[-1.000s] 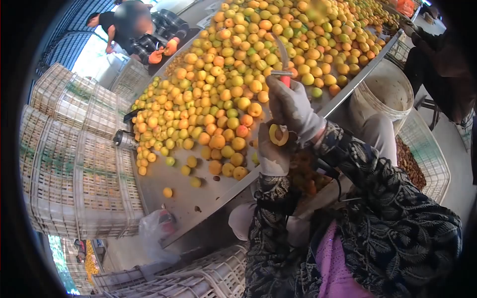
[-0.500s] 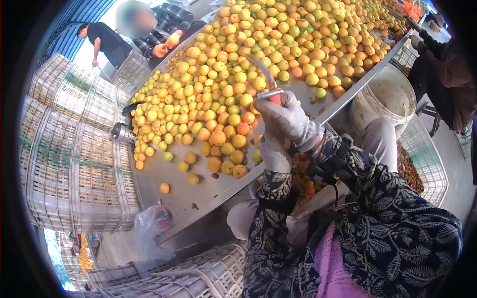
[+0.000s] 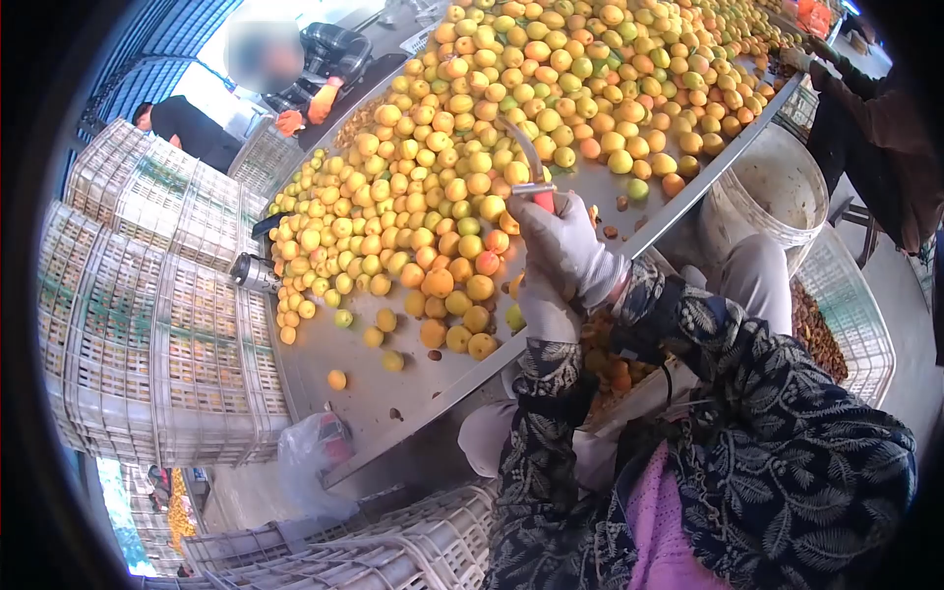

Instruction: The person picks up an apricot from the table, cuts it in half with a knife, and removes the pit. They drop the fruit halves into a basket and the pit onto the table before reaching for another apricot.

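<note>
My right hand, in a pale work glove, is closed round the red handle of a curved knife. Its hooked blade points up and away over the fruit, and a metal collar sits where blade and handle meet. Close below and against it is my left hand, gloved too; its fingers are hidden behind the right hand, so what they hold cannot be seen. Both hands are above the near edge of a metal table heaped with yellow-orange apricots. More fruit lies below my hands, partly covered by my sleeves.
Stacked plastic crates stand at the left. A white bucket and a crate of brown pits are at my right. A clear plastic bag hangs at the near table corner. Orange-gloved hands of a co-worker are across the table.
The view has shifted slightly. My hands stay together with the knife in the right one. The co-worker's orange-gloved hands have moved apart, and a person behind bends lower.
</note>
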`<act>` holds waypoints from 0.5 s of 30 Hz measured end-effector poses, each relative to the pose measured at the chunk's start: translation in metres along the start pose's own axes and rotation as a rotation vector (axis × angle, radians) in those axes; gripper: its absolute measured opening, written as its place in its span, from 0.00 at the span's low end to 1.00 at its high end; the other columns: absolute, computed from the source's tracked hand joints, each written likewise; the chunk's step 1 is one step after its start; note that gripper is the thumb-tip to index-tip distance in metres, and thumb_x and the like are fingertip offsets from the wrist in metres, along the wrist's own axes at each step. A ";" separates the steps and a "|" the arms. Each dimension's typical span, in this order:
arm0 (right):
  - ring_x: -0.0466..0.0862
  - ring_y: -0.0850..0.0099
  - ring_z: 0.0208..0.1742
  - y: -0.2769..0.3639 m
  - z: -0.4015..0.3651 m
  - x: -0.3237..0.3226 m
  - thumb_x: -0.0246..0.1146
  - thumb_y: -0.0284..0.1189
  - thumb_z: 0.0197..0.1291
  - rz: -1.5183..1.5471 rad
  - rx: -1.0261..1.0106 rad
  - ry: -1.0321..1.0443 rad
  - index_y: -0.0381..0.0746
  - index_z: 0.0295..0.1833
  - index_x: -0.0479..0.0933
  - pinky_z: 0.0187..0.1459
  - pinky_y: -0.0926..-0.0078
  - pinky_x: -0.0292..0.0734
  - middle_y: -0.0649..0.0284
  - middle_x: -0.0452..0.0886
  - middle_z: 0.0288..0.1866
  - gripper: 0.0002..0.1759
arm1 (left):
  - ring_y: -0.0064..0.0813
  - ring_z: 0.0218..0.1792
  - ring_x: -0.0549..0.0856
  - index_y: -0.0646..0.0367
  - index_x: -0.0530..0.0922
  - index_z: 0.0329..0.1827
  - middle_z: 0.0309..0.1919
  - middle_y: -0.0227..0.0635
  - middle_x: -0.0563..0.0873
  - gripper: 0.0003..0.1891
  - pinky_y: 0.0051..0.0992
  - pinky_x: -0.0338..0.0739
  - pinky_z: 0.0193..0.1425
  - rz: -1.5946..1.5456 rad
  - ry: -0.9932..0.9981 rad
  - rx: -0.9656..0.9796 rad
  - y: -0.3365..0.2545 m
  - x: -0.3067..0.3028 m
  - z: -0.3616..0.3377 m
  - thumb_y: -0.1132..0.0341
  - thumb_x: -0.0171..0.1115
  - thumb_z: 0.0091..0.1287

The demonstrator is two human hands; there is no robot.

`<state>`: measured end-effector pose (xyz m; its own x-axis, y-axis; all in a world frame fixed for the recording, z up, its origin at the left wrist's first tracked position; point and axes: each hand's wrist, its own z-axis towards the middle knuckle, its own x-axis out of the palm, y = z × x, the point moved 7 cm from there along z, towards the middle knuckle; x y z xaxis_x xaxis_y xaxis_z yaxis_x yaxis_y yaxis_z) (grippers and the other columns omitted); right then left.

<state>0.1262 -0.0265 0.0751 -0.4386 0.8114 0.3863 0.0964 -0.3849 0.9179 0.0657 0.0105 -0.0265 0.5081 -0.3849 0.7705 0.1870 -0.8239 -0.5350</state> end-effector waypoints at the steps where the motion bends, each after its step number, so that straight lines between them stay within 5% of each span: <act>1: 0.74 0.84 0.26 -0.007 -0.002 -0.002 0.63 0.34 0.62 0.003 -0.001 0.002 0.35 0.36 0.79 0.28 0.83 0.68 0.73 0.76 0.24 0.11 | 0.40 0.51 0.82 0.61 0.70 0.62 0.52 0.39 0.81 0.25 0.34 0.77 0.56 0.123 -0.011 0.057 -0.002 -0.004 0.002 0.54 0.58 0.67; 3: 0.73 0.85 0.27 0.010 -0.006 0.014 0.64 0.32 0.60 -0.100 -0.255 0.194 0.34 0.39 0.80 0.29 0.83 0.68 0.74 0.76 0.25 0.11 | 0.40 0.51 0.82 0.61 0.70 0.62 0.51 0.40 0.81 0.26 0.34 0.77 0.56 0.380 -0.021 0.195 -0.012 -0.002 -0.001 0.55 0.58 0.67; 4: 0.73 0.85 0.27 -0.001 -0.011 0.014 0.64 0.31 0.59 0.030 0.134 0.244 0.35 0.38 0.80 0.29 0.83 0.68 0.74 0.76 0.25 0.09 | 0.40 0.51 0.82 0.61 0.70 0.62 0.51 0.40 0.81 0.26 0.34 0.77 0.55 0.510 -0.021 0.276 -0.018 0.001 -0.003 0.55 0.58 0.67; 9: 0.73 0.85 0.27 0.008 -0.013 0.029 0.66 0.30 0.56 0.051 0.196 0.610 0.36 0.34 0.80 0.30 0.84 0.69 0.73 0.76 0.25 0.07 | 0.40 0.50 0.82 0.62 0.69 0.63 0.49 0.41 0.81 0.26 0.34 0.76 0.54 1.120 -0.048 0.695 -0.041 0.019 -0.023 0.55 0.59 0.66; 13: 0.72 0.83 0.21 -0.003 -0.009 0.019 0.63 0.28 0.58 0.231 0.285 0.420 0.37 0.34 0.78 0.24 0.82 0.67 0.72 0.72 0.19 0.06 | 0.39 0.50 0.82 0.63 0.68 0.63 0.47 0.42 0.82 0.27 0.34 0.76 0.54 1.586 -0.137 0.972 -0.049 0.030 -0.037 0.56 0.59 0.66; 15: 0.67 0.78 0.11 0.013 0.010 0.018 0.59 0.29 0.61 0.349 0.042 0.350 0.38 0.28 0.75 0.14 0.79 0.58 0.69 0.69 0.14 0.10 | 0.39 0.50 0.82 0.63 0.68 0.63 0.46 0.43 0.82 0.27 0.34 0.76 0.53 1.824 -0.191 1.065 -0.050 0.033 -0.042 0.56 0.59 0.65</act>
<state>0.1286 -0.0127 0.0944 -0.6467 0.4382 0.6243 0.3236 -0.5835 0.7449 0.0379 0.0217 0.0405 0.6711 -0.1886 -0.7169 -0.2424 0.8581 -0.4527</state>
